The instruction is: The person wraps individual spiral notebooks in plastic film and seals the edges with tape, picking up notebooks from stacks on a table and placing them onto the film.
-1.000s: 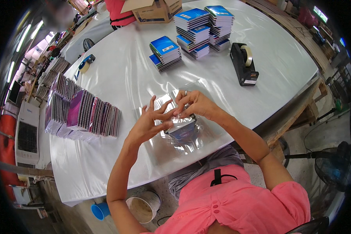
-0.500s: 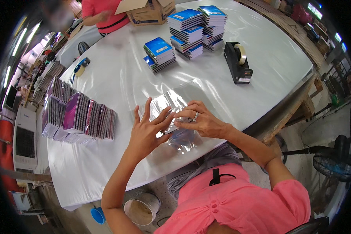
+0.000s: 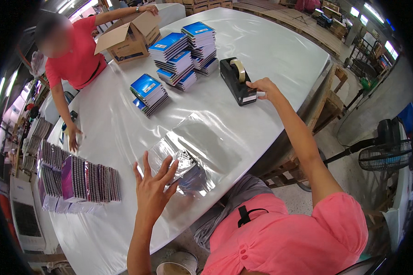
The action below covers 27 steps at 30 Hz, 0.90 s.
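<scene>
My white desk (image 3: 280, 59): blue booklet stacks (image 3: 176, 57), black tape dispenser (image 3: 236, 81), clear-wrapped bundle (image 3: 188, 167), upright notebook row (image 3: 78, 178), cardboard box (image 3: 131, 39).

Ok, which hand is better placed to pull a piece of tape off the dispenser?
The right hand. Its fingers are already at the near end of the black tape dispenser, arm stretched out. The left hand is far back near the table edge, spread open on the clear-wrapped bundle.
</scene>
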Available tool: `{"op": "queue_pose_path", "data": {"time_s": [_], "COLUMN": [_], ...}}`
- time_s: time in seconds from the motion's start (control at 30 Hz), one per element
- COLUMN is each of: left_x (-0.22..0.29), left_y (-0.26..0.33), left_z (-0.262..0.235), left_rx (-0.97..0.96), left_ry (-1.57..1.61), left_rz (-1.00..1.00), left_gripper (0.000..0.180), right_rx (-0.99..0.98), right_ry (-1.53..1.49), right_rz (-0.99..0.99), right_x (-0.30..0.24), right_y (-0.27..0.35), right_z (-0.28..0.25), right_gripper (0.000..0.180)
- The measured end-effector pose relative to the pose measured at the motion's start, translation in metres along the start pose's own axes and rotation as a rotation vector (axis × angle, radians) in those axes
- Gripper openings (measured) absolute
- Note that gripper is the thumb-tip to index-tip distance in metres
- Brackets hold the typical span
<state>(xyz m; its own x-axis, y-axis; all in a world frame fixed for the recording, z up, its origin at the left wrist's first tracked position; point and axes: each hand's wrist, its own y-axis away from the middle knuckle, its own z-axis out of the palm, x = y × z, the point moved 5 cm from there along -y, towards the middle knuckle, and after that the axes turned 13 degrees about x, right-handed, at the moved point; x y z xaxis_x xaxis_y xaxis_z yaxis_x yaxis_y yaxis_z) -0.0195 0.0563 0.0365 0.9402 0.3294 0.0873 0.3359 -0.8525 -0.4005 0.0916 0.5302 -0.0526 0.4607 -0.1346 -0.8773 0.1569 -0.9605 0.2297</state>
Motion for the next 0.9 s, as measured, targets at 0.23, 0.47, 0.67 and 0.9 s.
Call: {"op": "queue_pose_path", "data": {"time_s": [0.23,0.47,0.67,0.9], "left_x": [0.004,-0.001,0.002,-0.002], "left_y": [-0.005,0.001,-0.002,0.003], "left_z": [0.003,0.0,0.005,0.003], "left_rx": [0.021,-0.007,0.0,0.021], "left_ry": [0.008,-0.014,0.008,-0.015], "left_rz": [0.012,-0.014,-0.003,0.009], "left_gripper": [0.065,0.066,0.064,0.063], "right_rx": [-0.238,0.568,-0.173,-0.847], "right_ry": [-0.782,0.355,-0.244,-0.404], "right_rz": [-0.007,-0.512,-0.175,0.213], "right_x": [0.043,0.043,0.021,-0.012], "right_y": [-0.001,0.056,0.149,0.346], "right_z": [0.005,-0.009,0.006,0.068], "right_gripper": [0.036,0.023,0.018,0.022]}}
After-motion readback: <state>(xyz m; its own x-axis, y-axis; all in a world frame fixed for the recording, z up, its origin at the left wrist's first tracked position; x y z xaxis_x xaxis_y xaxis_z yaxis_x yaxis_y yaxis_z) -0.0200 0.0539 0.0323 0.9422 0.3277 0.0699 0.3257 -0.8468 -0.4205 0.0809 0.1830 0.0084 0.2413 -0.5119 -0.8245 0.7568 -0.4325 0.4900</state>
